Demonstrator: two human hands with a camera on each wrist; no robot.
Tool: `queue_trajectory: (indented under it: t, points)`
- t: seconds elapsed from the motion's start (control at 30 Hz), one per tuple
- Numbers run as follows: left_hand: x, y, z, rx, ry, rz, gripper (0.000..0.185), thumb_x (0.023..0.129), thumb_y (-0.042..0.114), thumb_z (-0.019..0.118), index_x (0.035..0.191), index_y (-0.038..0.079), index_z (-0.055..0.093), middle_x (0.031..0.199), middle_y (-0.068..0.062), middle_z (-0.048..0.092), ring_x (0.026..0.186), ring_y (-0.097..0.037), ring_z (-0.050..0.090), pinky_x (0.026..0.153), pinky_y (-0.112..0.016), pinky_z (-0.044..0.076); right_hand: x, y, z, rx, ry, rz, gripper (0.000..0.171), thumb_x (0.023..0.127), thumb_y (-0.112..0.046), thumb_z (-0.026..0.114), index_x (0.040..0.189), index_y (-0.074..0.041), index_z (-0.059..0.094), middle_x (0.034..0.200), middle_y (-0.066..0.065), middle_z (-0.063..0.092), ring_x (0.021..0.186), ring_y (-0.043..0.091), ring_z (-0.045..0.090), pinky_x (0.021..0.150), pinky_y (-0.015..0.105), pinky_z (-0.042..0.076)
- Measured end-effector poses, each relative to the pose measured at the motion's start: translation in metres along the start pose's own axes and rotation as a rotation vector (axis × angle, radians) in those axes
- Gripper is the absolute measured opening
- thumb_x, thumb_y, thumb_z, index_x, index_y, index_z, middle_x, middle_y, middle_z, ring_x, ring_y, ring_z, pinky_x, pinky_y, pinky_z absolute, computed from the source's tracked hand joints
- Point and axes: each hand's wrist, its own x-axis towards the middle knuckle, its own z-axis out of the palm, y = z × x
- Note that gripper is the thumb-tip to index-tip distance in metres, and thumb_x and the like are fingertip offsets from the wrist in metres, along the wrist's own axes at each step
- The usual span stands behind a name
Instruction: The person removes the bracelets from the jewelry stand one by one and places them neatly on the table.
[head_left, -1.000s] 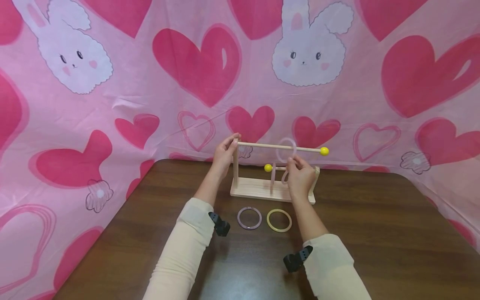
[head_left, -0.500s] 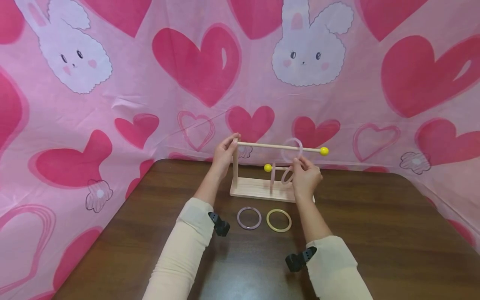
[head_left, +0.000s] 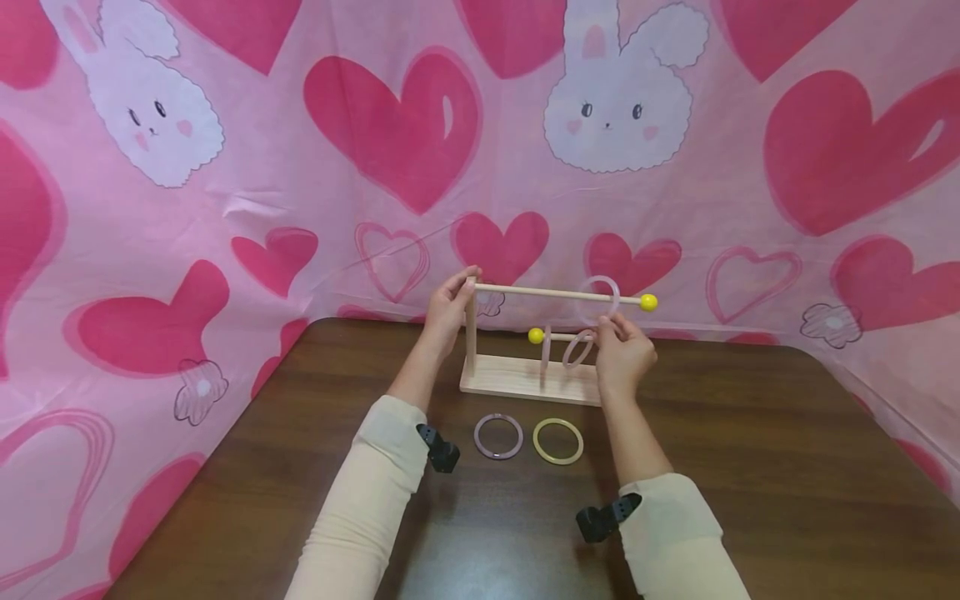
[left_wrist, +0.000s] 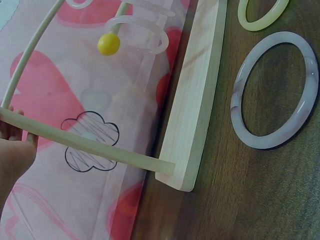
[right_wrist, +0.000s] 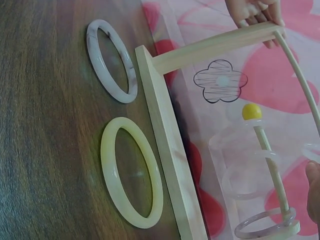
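Dark table: left hand fingers grip rack post; right hand fingers pinch pale ring on top rod.

The dark brown wood-grain surface carries a pale wooden rack with a flat rectangular base, standing near the far edge by the pink cloth printed with hearts and rabbits. In front of the base, flat on the surface, lie two round bangles side by side without touching: a greyish-mauve marbled bangle on the left and a pale yellow translucent bangle on the right.
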Motion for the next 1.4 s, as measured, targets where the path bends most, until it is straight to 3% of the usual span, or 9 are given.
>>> queue_trajectory:
  t: [0.1,0.2,0.5,0.73,0.9,1.07,1.3,1.4]
  points:
    - [0.000,0.000,0.000,0.006,-0.003,0.006,0.034,0.096,0.007,0.048,0.129,-0.001,0.050,0.131,-0.013,0.052,0.121,-0.020,0.047,0.099,-0.031,0.037,0.002,-0.001,-0.001,0.021,0.007,0.016,0.020,0.083,-0.001,0.065,0.101,0.008,0.067,0.094,0.024,0.066,0.063,0.010,0.065,0.064,0.026,0.054]
    - [0.001,0.000,0.000,0.004,-0.004,0.009,0.034,0.096,0.006,0.047,0.129,-0.001,0.050,0.131,-0.014,0.052,0.121,-0.020,0.046,0.099,-0.031,0.037,0.003,-0.001,-0.003,0.016,0.019,0.024,0.021,0.083,-0.002,0.065,0.101,0.008,0.067,0.093,0.023,0.067,0.063,0.007,0.064,0.064,0.024,0.054]
    - [0.000,0.001,0.000,0.008,0.007,-0.016,0.034,0.096,0.008,0.049,0.129,0.001,0.052,0.130,-0.011,0.053,0.121,-0.020,0.047,0.099,-0.031,0.037,0.008,-0.001,-0.009,-0.004,0.065,0.054,0.015,0.081,-0.006,0.067,0.092,0.003,0.071,0.063,-0.008,0.062,0.054,0.007,0.060,0.052,0.016,0.051]
    - [0.001,0.000,0.000,-0.003,0.006,-0.013,0.034,0.096,0.008,0.049,0.129,0.001,0.051,0.131,-0.012,0.052,0.122,-0.023,0.045,0.099,-0.032,0.037,0.010,-0.002,-0.012,0.060,0.074,0.114,0.017,0.081,-0.004,0.067,0.096,0.003,0.070,0.063,-0.005,0.063,0.049,0.004,0.057,0.048,0.017,0.050]
    - [0.001,0.000,0.001,-0.005,0.008,-0.012,0.034,0.096,0.008,0.049,0.129,0.001,0.051,0.131,-0.012,0.052,0.121,-0.020,0.047,0.099,-0.031,0.037,0.011,-0.003,-0.016,0.017,0.089,0.110,0.020,0.082,-0.006,0.068,0.100,0.003,0.070,0.070,-0.004,0.065,0.057,0.007,0.063,0.057,0.022,0.053]
    - [0.001,0.000,0.002,-0.009,0.009,-0.009,0.035,0.096,0.007,0.048,0.129,-0.001,0.051,0.130,-0.013,0.052,0.121,-0.020,0.047,0.099,-0.030,0.037,0.014,-0.003,-0.020,0.056,0.104,0.139,0.022,0.082,-0.005,0.067,0.102,0.004,0.069,0.078,0.003,0.068,0.069,0.015,0.067,0.067,0.026,0.054]
    - [0.001,0.001,0.002,-0.006,0.008,-0.008,0.034,0.096,0.007,0.048,0.129,-0.001,0.051,0.131,-0.013,0.052,0.122,-0.021,0.046,0.099,-0.030,0.037,0.016,-0.002,-0.026,0.085,0.130,0.198,0.022,0.082,-0.004,0.066,0.103,0.003,0.069,0.088,0.015,0.069,0.061,0.009,0.065,0.060,0.022,0.053]
    - [0.000,0.001,0.002,-0.004,0.009,-0.007,0.034,0.096,0.007,0.048,0.129,0.000,0.051,0.131,-0.013,0.052,0.121,-0.021,0.046,0.099,-0.030,0.037,0.016,-0.002,-0.028,0.106,0.132,0.203,0.022,0.082,-0.003,0.066,0.103,0.004,0.068,0.084,0.013,0.069,0.058,0.007,0.063,0.057,0.020,0.053]
